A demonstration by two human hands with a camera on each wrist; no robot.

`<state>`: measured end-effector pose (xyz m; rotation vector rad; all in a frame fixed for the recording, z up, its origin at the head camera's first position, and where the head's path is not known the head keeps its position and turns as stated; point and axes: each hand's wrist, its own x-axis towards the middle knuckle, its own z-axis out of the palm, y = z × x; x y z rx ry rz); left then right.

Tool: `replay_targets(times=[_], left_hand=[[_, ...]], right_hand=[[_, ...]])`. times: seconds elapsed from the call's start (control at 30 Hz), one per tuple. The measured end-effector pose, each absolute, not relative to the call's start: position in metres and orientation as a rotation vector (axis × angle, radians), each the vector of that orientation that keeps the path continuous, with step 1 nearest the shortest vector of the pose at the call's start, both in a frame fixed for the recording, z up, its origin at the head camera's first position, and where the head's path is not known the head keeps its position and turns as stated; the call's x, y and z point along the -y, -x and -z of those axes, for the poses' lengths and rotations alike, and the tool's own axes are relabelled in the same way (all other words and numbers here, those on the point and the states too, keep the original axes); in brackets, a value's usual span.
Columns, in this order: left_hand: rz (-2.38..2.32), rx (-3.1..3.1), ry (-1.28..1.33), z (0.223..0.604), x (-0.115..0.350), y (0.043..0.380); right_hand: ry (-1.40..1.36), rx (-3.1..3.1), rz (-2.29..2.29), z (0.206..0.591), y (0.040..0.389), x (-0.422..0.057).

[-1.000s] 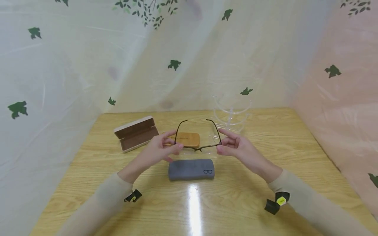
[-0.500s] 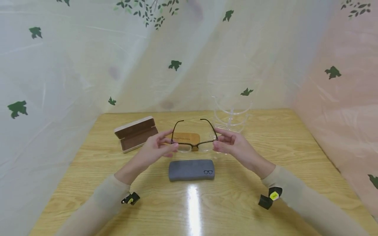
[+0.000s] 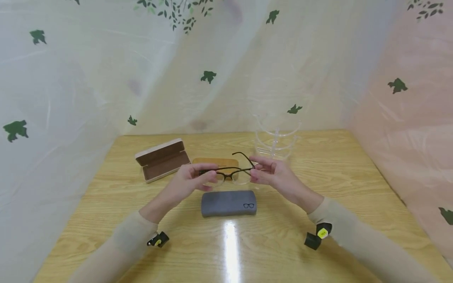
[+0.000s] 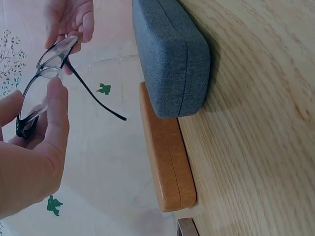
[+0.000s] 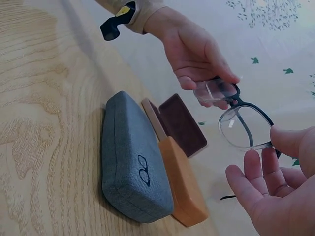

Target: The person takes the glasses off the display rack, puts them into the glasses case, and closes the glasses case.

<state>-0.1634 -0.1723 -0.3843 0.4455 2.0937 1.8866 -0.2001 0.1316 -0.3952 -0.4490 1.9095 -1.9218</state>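
Both hands hold a pair of black half-rimmed glasses [image 3: 228,177] in the air above the cases. My left hand [image 3: 189,181] pinches the left end of the frame, where that temple lies folded across behind the lenses. At the other end my right hand [image 3: 281,179] grips the hinge area between thumb and fingers, and the right temple [image 4: 96,98] still sticks out. Below the glasses a grey fabric case [image 3: 229,203] with a small glasses print lies shut on the table. Behind them an orange case [image 3: 216,161] is partly covered by the left hand and frame.
An open case with a brown lining [image 3: 164,163] stands at the back left of the wooden table [image 3: 170,251]. Toward the back right is a clear tiered display stand [image 3: 275,143]. A patterned curtain [image 3: 233,98] hangs behind the table.
The left temple has swung from extended to folded inward against the frame. Both hands have shifted slightly left with the glasses. The cases and the stand have stayed in place.
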Motion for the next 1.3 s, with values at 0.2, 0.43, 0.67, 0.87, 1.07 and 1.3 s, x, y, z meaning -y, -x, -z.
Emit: replay_targets(times=[0.2,0.43,0.67,0.87,1.07,1.3], left_hand=[[-1.858,-2.091,-0.437,0.384,0.172,0.163],[-1.875,-2.035,-0.452,0.385,0.173,0.166],[-1.871,-1.964,-0.481,0.384,0.174,0.167],[-1.931,-1.745,-0.494,0.383,0.179,0.167],[-1.966,-1.642,-0.495,0.383,0.185,0.166],[-1.995,-1.642,-0.499,0.385,0.188,0.167]], right_hand=[[0.425,-1.92,1.896,0.398,0.2,-0.132],[0.441,-1.907,1.868,0.395,0.2,-0.134],[0.472,-1.905,1.834,0.395,0.201,-0.136],[0.481,-1.925,1.832,0.394,0.202,-0.137],[0.498,-1.921,1.835,0.393,0.202,-0.138],[0.527,-1.939,1.723,0.395,0.201,-0.138]])
